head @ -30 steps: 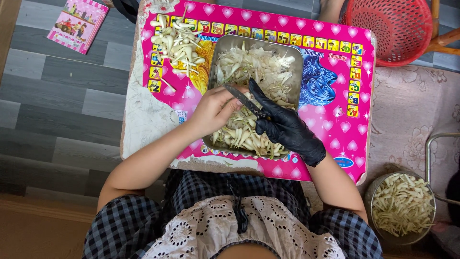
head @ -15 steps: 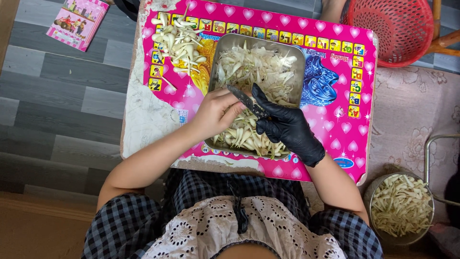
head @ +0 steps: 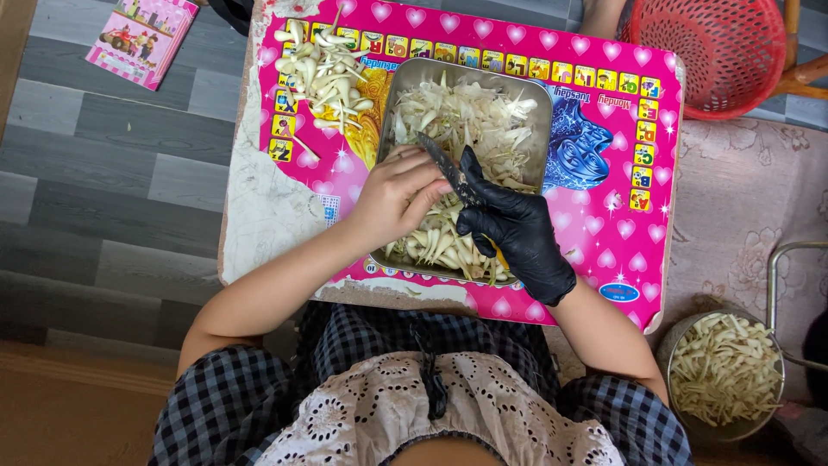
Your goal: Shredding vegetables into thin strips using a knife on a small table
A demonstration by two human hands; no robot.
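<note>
Right hand (head: pixel 516 231), black-gloved, grips a small knife (head: pixel 442 160) over the steel tray (head: pixel 536 112) mid-table, bare left hand (head: pixel 398 195) pinching a pale clove just beside the blade: slip risks nicking ungloved fingers.

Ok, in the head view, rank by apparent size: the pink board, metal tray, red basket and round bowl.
1. Pink board, largest.
2. Metal tray.
3. Red basket, cut off by the frame, so unsure.
4. Round bowl, smallest showing, also cut off.

Two hands (head: pixel 448 207), one knife (head: pixel 444 164), perhaps.
</note>
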